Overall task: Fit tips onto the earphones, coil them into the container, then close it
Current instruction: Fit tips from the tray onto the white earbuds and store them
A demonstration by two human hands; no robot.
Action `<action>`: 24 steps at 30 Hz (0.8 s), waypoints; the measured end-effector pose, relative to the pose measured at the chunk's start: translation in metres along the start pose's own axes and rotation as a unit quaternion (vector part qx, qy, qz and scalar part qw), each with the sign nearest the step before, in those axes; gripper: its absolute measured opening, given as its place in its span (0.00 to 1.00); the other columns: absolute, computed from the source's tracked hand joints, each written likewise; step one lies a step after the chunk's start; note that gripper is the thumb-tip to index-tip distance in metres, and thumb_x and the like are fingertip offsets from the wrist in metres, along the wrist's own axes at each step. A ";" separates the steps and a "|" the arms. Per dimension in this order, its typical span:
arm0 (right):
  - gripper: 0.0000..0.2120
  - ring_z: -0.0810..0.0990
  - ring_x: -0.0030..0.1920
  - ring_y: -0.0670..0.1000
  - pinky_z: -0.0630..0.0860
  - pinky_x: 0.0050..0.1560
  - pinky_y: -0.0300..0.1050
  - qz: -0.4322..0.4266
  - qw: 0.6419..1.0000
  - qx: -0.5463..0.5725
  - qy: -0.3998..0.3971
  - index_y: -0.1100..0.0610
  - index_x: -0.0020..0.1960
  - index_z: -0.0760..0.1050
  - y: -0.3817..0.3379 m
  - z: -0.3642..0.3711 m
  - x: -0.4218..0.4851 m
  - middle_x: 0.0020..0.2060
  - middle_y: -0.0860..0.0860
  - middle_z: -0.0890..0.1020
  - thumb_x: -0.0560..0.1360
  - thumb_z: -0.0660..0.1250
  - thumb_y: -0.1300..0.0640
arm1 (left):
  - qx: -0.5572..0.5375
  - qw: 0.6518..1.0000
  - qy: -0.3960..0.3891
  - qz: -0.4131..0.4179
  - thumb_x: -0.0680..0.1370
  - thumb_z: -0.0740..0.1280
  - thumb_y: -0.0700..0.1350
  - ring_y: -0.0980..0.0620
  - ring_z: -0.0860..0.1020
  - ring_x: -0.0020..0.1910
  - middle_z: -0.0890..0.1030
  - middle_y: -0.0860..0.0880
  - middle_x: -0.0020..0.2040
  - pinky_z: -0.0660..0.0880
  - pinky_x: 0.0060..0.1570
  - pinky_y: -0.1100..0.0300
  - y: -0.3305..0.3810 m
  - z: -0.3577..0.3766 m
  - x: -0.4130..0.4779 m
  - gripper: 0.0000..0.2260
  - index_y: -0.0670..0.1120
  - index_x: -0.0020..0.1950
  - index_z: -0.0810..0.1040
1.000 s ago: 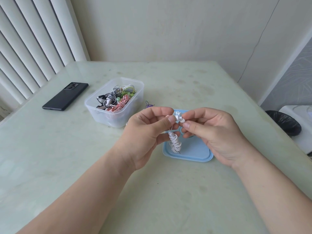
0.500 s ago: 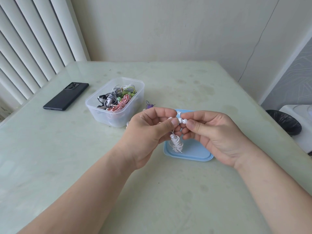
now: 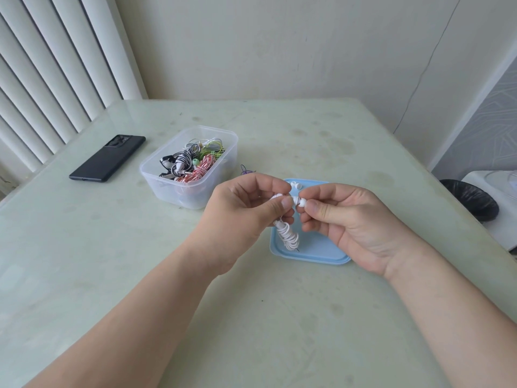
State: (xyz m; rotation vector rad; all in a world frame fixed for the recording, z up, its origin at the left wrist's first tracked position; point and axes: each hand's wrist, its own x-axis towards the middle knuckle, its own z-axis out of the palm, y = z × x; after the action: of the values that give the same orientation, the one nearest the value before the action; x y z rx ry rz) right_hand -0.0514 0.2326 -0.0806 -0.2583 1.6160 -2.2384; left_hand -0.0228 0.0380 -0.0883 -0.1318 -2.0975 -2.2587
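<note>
White tip (image 3: 301, 202) is pinched in the right hand (image 3: 349, 219), just beside the earphone bud (image 3: 279, 196) pinched in the left hand (image 3: 246, 214); they face each other sideways, above the blue lid (image 3: 321, 249)

Soft, even daylight; sharp in the middle, bent at the edges.
The white blinds (image 3: 56, 79) on the left are the brightest area, and the glossy counter (image 3: 279, 317) carries a pale sheen along its left side and near edge. Shadows are faint and soft-edged: a thin one under the clear container (image 3: 193, 193), another along the near rim of the blue lid (image 3: 316, 254). The wide lens bows the blinds and counter edges, and the forearms look stretched towards the bottom corners.
</note>
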 end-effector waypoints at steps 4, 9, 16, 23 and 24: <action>0.11 0.82 0.39 0.53 0.81 0.42 0.43 -0.016 1.000 -0.024 0.003 0.64 0.49 0.83 0.001 0.000 0.000 0.40 0.57 0.85 0.67 0.72 0.66 | -0.007 1.000 0.002 -0.013 0.78 0.72 0.33 0.43 0.84 0.40 0.85 0.42 0.41 0.82 0.47 0.51 -0.001 0.000 0.001 0.05 0.38 0.54 0.82; 0.13 0.82 0.40 0.53 0.81 0.43 0.44 -0.008 1.000 -0.017 -0.001 0.65 0.52 0.82 0.001 -0.002 0.001 0.41 0.58 0.85 0.68 0.71 0.67 | -0.017 1.000 -0.005 -0.016 0.78 0.72 0.33 0.45 0.84 0.39 0.85 0.42 0.42 0.83 0.50 0.47 -0.001 0.001 0.000 0.06 0.38 0.54 0.82; 0.11 0.83 0.39 0.55 0.81 0.41 0.44 0.005 1.000 -0.021 -0.011 0.68 0.51 0.82 0.001 -0.003 0.000 0.42 0.62 0.84 0.69 0.70 0.67 | -0.010 0.999 -0.033 -0.007 0.78 0.72 0.32 0.44 0.83 0.38 0.86 0.41 0.43 0.81 0.47 0.50 0.001 0.000 -0.001 0.06 0.40 0.53 0.82; 0.07 0.82 0.36 0.54 0.81 0.38 0.45 0.027 0.999 -0.021 -0.035 0.63 0.45 0.84 -0.002 -0.005 -0.002 0.39 0.61 0.83 0.69 0.69 0.67 | -0.032 0.997 -0.066 -0.027 0.76 0.73 0.35 0.44 0.84 0.39 0.86 0.41 0.44 0.82 0.47 0.53 0.002 -0.002 -0.001 0.07 0.41 0.53 0.82; 0.07 0.81 0.36 0.54 0.81 0.38 0.44 0.028 0.999 -0.018 -0.035 0.63 0.45 0.84 -0.002 -0.005 -0.001 0.38 0.60 0.83 0.69 0.70 0.67 | -0.038 0.996 -0.069 -0.030 0.75 0.74 0.37 0.44 0.84 0.39 0.86 0.41 0.44 0.82 0.48 0.53 0.002 -0.002 -0.002 0.08 0.41 0.53 0.82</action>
State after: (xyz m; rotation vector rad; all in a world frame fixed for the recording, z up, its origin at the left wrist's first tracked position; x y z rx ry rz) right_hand -0.0523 0.2382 -0.0801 -0.2933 1.6085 -2.1358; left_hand -0.0210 0.0354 -0.0865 -0.2399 -2.1067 -2.4319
